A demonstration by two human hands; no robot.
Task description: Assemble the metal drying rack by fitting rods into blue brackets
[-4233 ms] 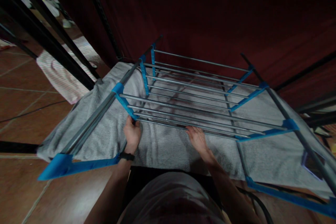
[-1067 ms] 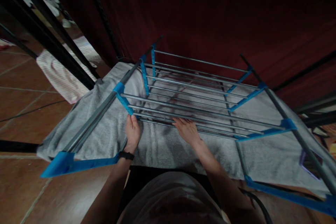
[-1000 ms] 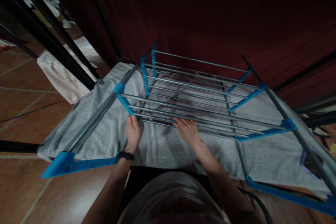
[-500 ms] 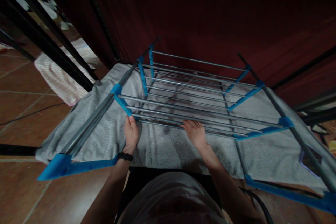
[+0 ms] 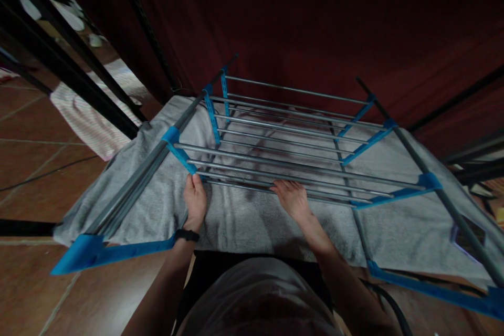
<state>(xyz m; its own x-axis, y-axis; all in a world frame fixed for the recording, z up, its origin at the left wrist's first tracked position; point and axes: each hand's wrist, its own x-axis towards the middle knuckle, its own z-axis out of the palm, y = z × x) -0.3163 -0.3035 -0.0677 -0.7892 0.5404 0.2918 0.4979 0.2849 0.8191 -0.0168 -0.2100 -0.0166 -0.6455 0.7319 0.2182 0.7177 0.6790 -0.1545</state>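
Observation:
A drying rack (image 5: 275, 158) with grey metal bars and blue plastic brackets rests on a grey blanket (image 5: 244, 220) in front of me. My left hand (image 5: 195, 198) grips the lower end of its left front bracket, thumb and fingers closed round the corner where the bars meet. Farther right, my right hand (image 5: 291, 197) has its fingers curled over the lowest front bars. The fingertips of both hands are partly hidden. Nearest me at the left, a blue foot piece (image 5: 118, 254) sticks out past the blanket's edge.
Dark red cloth (image 5: 315, 26) hangs behind the rack. A phone-like flat object (image 5: 469, 239) lies on the blanket at right, partly behind a rack tube. Black metal posts (image 5: 74, 58) and a striped cloth (image 5: 88, 113) stand at left, above a tiled floor (image 5: 35, 294) with a cable.
The rack's left side has shifted slightly to the left, its near foot also a little lower. My left hand moved slightly with it; my right hand keeps almost the same place.

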